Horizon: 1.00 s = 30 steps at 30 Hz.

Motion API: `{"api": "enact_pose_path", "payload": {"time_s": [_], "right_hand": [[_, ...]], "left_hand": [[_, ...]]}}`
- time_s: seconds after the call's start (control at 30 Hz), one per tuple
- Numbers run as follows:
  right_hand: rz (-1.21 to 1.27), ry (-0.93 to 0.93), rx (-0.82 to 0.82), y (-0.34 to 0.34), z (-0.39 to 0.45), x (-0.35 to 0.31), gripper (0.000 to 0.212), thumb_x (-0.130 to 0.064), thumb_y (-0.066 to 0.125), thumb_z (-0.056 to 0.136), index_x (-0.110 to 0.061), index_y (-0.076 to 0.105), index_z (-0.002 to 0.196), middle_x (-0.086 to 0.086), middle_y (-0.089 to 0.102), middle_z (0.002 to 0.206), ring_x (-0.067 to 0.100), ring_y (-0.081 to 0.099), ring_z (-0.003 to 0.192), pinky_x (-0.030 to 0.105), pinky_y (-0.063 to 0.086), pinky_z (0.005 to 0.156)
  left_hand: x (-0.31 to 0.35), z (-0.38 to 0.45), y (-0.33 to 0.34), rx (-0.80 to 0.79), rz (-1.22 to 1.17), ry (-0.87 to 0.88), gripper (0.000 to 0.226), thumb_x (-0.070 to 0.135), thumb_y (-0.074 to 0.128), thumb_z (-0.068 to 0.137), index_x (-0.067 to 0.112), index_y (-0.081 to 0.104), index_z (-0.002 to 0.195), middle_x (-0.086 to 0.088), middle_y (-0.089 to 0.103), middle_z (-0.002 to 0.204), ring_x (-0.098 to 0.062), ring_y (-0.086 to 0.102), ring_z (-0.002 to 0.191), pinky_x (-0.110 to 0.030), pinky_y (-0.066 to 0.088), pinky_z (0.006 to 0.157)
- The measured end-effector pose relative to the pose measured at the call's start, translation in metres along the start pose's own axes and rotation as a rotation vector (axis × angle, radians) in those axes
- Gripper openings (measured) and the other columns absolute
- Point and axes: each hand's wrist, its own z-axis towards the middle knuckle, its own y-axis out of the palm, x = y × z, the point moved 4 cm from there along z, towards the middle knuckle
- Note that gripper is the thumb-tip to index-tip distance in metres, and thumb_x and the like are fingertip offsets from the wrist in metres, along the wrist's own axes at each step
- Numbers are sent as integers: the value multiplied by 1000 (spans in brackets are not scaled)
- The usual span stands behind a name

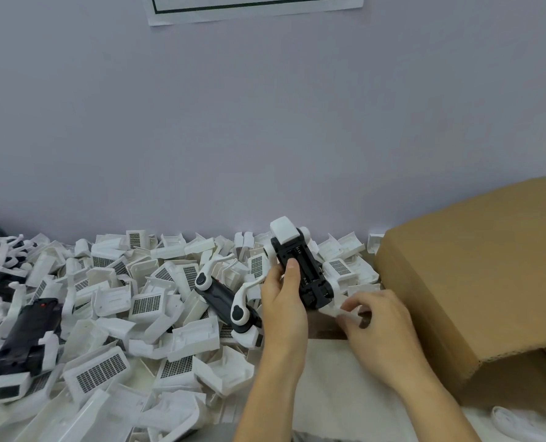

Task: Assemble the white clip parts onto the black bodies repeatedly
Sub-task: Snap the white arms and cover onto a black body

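Left hand point(283, 301) grips black body point(303, 272); right hand point(373, 317) pinches white clip point(334, 309); no writing legible

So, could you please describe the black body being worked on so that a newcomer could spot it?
Start at the cardboard box on the right. Just left of it, the left hand grips a black body above the pile, unlike the other bodies lying among the white parts.
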Motion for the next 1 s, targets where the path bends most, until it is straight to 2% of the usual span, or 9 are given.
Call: {"api": "enact_pose_path", "payload": {"time_s": [0.03,0.1,0.23,0.37,0.43,0.6,0.8,0.93,1.0], "right_hand": [[56,-25,10,-1,0,-3,25,-18,77,86,-37,62,78,-7,51,107,9,55,95,7,39,74],[139,-48,21,-1,0,-7,28,-17,76,87,-39,62,78,-9,49,108,0,52,93,3,38,70],[302,-58,67,-4,-2,-7,28,-14,74,87,-40,65,79,-10,53,111,-4,52,98,13,40,74],[445,-67,81,-6,-1,-5,29,-5,70,86,-31,64,74,-11,65,83,6,60,78,12,43,63],[556,-21,106,-6,0,-4,32,-4,76,83,-31,60,86,-8,67,87,4,63,73,11,46,60],[748,-22,220,-11,0,-2,44,-5,74,86,-37,53,108,-3,68,109,10,67,94,21,51,74],[841,-83,286,-18,-2,-4,46,2,64,92,-36,52,116,1,67,106,9,70,85,29,53,75],[831,-104,227,-13,0,-4,47,-1,68,90,-36,54,118,6,66,109,21,67,91,27,53,72],[802,-123,222,-11,1,-4,48,-5,71,88,-38,53,117,3,66,107,15,66,89,22,53,70]], "left_hand": [[0,0,0,3,3,5,24,36,51,105,26,73,105,-1,77,107,-28,69,109,-55,50,103],[0,0,-1,16,8,11,24,37,51,105,31,74,100,2,78,104,-23,70,107,-52,51,103],[1,0,-1,30,-8,9,25,36,50,105,23,72,104,0,78,104,-24,70,108,-50,51,103],[2,0,-1,32,-21,17,24,36,50,105,25,72,105,1,78,105,-23,70,109,-51,49,105],[2,-1,-1,26,-28,22,24,35,50,106,26,72,108,1,77,107,-22,70,110,-54,48,106],[1,0,-2,23,-10,29,23,36,51,105,29,73,104,1,77,106,-20,70,108,-52,49,105],[0,-3,2,-53,20,33,29,32,53,104,32,64,131,7,73,120,-12,67,115,-40,53,102],[-1,-5,6,-169,106,62,29,18,51,105,33,67,124,14,76,108,-1,70,102,-15,54,78],[-3,-6,8,-226,154,61,30,14,49,105,30,68,120,10,77,107,-4,71,101,-13,53,75]]}}
